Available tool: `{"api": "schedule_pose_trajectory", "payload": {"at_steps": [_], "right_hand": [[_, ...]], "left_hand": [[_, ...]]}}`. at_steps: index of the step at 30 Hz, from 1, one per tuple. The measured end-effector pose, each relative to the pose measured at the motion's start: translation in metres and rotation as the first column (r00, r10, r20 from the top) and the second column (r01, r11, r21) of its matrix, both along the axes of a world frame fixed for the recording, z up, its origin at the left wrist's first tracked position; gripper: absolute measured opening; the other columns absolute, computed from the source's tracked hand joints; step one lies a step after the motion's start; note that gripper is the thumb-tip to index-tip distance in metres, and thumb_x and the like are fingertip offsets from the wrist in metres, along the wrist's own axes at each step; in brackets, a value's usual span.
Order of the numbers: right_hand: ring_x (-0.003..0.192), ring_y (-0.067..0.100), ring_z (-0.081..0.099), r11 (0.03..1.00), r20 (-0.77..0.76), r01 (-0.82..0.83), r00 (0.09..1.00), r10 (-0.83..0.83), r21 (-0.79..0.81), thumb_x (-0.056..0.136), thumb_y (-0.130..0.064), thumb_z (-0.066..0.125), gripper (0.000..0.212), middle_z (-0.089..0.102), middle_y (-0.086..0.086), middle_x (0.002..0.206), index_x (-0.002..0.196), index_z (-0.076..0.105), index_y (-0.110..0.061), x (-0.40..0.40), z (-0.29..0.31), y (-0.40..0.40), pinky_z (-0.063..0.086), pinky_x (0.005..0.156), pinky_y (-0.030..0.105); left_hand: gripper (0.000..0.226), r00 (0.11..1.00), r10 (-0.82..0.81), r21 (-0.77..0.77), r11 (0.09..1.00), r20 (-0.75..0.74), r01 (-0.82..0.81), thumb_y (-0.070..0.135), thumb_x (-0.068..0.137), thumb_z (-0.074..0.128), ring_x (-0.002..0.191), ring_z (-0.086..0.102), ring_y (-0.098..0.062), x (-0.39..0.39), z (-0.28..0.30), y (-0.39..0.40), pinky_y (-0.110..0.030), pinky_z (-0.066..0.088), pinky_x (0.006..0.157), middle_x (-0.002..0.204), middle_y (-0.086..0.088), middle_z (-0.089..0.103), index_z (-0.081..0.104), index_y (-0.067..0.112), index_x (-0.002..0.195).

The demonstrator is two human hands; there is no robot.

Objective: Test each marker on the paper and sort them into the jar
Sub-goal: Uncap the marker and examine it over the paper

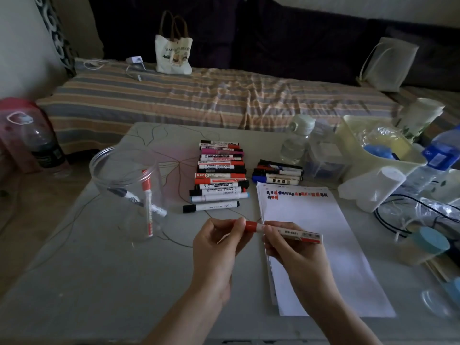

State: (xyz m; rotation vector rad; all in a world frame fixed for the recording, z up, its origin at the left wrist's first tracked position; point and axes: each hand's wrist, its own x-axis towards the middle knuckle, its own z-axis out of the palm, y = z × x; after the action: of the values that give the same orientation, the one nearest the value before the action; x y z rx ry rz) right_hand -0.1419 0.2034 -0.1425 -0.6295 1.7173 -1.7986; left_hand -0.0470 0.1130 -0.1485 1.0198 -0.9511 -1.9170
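Note:
I hold a red-capped white marker (296,232) level over the near edge of the paper stack (323,245). My left hand (219,245) pinches its red cap, and my right hand (291,247) grips the white barrel. Coloured scribbles run across the top of the paper. A clear plastic jar (124,192) stands to the left, holding a red marker and a dark one. A long row of several markers (219,178) lies in the middle of the table. A smaller pile of markers (278,174) lies above the paper.
A clear water bottle (296,140), a yellowish bin (373,143) with plastic bags, white containers and black cables crowd the right side. A teal-lidded jar (425,245) sits at the right edge. A striped bed with a tote bag (173,51) lies behind the table.

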Motion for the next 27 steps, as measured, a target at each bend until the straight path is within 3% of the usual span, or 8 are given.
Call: {"api": "schedule_pose_trajectory", "payload": {"at_steps": [4,9,13,16,19,22,24,27], "right_hand": [[0.074,0.019,0.068,1.0,0.043,0.015,0.999,-0.014,-0.012,0.076,-0.027,0.069,0.03,0.071,0.012,0.078,0.093,0.072,-0.003,0.0,-0.006,-0.005,0.057,0.068,0.025],[0.076,0.019,0.068,0.999,0.099,-0.026,0.995,0.03,-0.037,0.076,-0.025,0.07,0.028,0.071,0.013,0.081,0.095,0.072,-0.004,-0.001,-0.009,-0.007,0.056,0.071,0.026],[0.071,0.016,0.061,0.985,0.356,-0.127,0.921,0.16,-0.116,0.076,-0.029,0.068,0.034,0.063,0.009,0.077,0.103,0.071,-0.007,0.001,0.001,-0.009,0.053,0.069,0.03],[0.069,0.016,0.055,0.98,0.41,-0.148,0.892,0.189,-0.131,0.084,-0.037,0.061,0.044,0.057,0.007,0.076,0.11,0.067,-0.002,-0.002,0.011,-0.003,0.05,0.065,0.028],[0.073,0.019,0.058,0.979,0.31,-0.193,0.929,0.202,-0.057,0.084,-0.03,0.061,0.037,0.062,0.011,0.08,0.105,0.069,-0.001,0.007,0.018,-0.001,0.053,0.068,0.028],[0.078,0.021,0.068,0.969,0.059,-0.237,0.971,0.233,0.068,0.081,-0.021,0.066,0.024,0.073,0.008,0.084,0.1,0.073,-0.008,0.03,0.028,-0.007,0.057,0.073,0.028],[0.081,0.023,0.071,0.967,-0.103,-0.236,0.964,0.246,0.1,0.085,-0.013,0.067,0.014,0.075,0.005,0.085,0.097,0.073,-0.014,0.045,0.035,-0.013,0.059,0.074,0.028],[0.08,0.021,0.071,0.97,-0.288,-0.225,0.926,0.242,0.092,0.085,-0.011,0.071,0.015,0.075,0.0,0.084,0.093,0.074,-0.023,0.064,0.046,-0.03,0.06,0.075,0.031]], "left_hand": [[0.013,0.998,0.045,-0.061,0.997,0.05,-0.042,0.009,0.08,0.075,0.085,0.073,-0.023,-0.004,-0.006,0.0,-0.035,0.057,0.085,0.084,-0.011,0.074,0.066,0.002,0.086],[0.013,0.997,0.06,-0.099,0.993,0.039,-0.056,0.009,0.079,0.075,0.086,0.073,-0.023,-0.001,-0.007,-0.002,-0.038,0.056,0.088,0.085,-0.011,0.075,0.066,0.003,0.085],[0.014,0.992,0.066,-0.104,0.992,-0.105,-0.077,0.001,0.081,0.071,0.094,0.071,-0.028,0.007,0.006,-0.012,-0.036,0.058,0.086,0.095,-0.018,0.073,0.062,-0.003,0.091],[0.012,0.972,0.089,-0.151,0.981,-0.216,-0.124,-0.006,0.082,0.066,0.092,0.072,-0.025,0.023,0.018,-0.024,-0.03,0.059,0.079,0.095,-0.015,0.074,0.061,-0.002,0.092],[0.013,0.96,0.121,-0.197,0.965,-0.253,-0.173,-0.007,0.083,0.065,0.092,0.072,-0.022,0.042,0.029,-0.028,-0.026,0.058,0.076,0.094,-0.011,0.075,0.062,0.0,0.093],[0.015,0.948,0.176,-0.233,0.942,-0.266,-0.241,-0.005,0.085,0.064,0.086,0.073,-0.02,0.06,0.04,-0.027,-0.028,0.058,0.076,0.09,-0.009,0.075,0.063,0.001,0.098],[0.015,0.944,0.213,-0.263,0.924,-0.252,-0.279,-0.001,0.083,0.068,0.088,0.072,-0.021,0.073,0.047,-0.029,-0.033,0.059,0.076,0.09,-0.009,0.075,0.065,0.006,0.096],[0.022,0.95,0.245,-0.343,0.89,-0.196,-0.3,0.004,0.078,0.076,0.09,0.072,-0.024,0.096,0.058,-0.036,-0.036,0.058,0.074,0.091,-0.006,0.075,0.063,0.013,0.094]]}}
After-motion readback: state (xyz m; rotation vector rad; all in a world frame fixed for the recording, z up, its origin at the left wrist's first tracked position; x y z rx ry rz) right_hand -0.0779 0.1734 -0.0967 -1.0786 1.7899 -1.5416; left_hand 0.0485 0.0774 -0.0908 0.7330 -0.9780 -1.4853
